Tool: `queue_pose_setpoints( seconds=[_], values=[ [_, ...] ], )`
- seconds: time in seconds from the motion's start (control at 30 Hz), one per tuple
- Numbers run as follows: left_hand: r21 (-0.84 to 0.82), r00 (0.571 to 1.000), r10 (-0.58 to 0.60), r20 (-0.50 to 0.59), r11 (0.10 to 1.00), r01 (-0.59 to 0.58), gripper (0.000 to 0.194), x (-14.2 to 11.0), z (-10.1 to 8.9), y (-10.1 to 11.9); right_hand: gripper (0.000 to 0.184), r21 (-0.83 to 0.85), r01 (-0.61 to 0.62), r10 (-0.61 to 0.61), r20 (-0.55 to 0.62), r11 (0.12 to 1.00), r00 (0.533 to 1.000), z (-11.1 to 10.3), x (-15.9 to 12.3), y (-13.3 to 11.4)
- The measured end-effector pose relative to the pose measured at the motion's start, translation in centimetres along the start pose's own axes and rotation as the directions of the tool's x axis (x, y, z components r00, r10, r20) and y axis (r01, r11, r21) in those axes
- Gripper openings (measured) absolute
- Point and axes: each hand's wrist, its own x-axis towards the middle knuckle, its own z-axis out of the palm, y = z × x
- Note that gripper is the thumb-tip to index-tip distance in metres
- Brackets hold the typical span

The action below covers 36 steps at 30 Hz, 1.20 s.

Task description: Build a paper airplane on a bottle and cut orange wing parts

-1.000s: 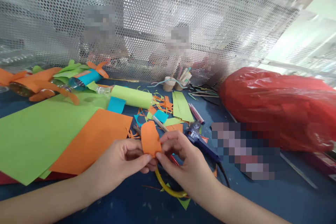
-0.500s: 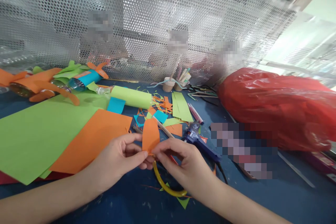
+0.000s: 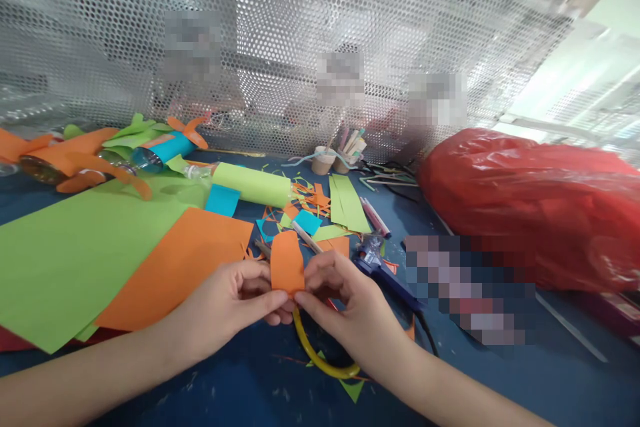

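A small orange paper piece with a rounded top stands upright between my two hands. My left hand pinches its lower left edge, thumb in front and fingers behind. At its lower right edge my right hand grips it, the thumb pressed near the other thumb. Below the hands lies a yellow ring-shaped handle, partly covered by the right hand. A blue glue gun rests on the table just right of the right hand. Behind the paper piece lies a white-and-grey pen-like stick.
Large green and orange sheets spread over the left side. A green-wrapped bottle and paper scraps lie behind. Two cups hold sticks near the perforated metal screen. A red plastic bag bulks at right.
My right thumb and fingers have shifted on the orange piece's lower edge, and the right fingers have lifted slightly. The piece has dipped a little. The view has moved slightly.
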Motion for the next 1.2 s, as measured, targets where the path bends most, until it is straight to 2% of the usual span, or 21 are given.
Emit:
queue_pose_setpoints(
  seconds=[0.1,0.23,0.4,0.6,0.7,0.97,1.2],
  values=[
    [0.022,1.0,0.002,0.006,1.0,-0.002,0.008,-0.01,-0.07,-0.13,0.023,0.072,-0.055,0.054,0.01,0.996,0.998,0.14,0.04,0.03],
    [0.075,1.0,0.004,-0.007,0.997,-0.004,0.011,-0.16,0.0,0.12,0.024,0.033,-0.065,0.064,0.024,0.997,0.998,0.16,0.13,0.09],
    [0.109,0.999,0.019,-0.035,0.994,-0.015,0.009,-0.33,0.26,0.51,0.03,0.063,-0.074,0.073,0.015,0.995,0.997,0.23,0.14,0.33],
    [0.068,0.998,-0.024,-0.053,0.997,0.027,0.029,-0.33,0.35,0.59,0.013,-0.013,-0.008,0.008,-0.038,1.0,0.999,0.43,0.03,0.48],
    [0.056,0.997,-0.026,-0.068,0.998,0.03,0.034,-0.34,0.41,0.62,0.012,-0.029,0.03,-0.031,-0.052,0.999,0.998,0.5,-0.01,0.33],
    [0.004,0.998,-0.017,-0.062,1.0,0.017,0.042,-0.31,0.3,0.16,0.009,-0.08,0.04,-0.043,-0.045,0.996,0.998,0.33,-0.1,0.33],
    [0.0,0.991,-0.015,-0.136,1.0,0.015,0.072,-0.68,0.78,0.71,0.006,0.166,-0.056,0.038,0.113,0.985,0.993,0.23,0.05,0.37]
  ],
)
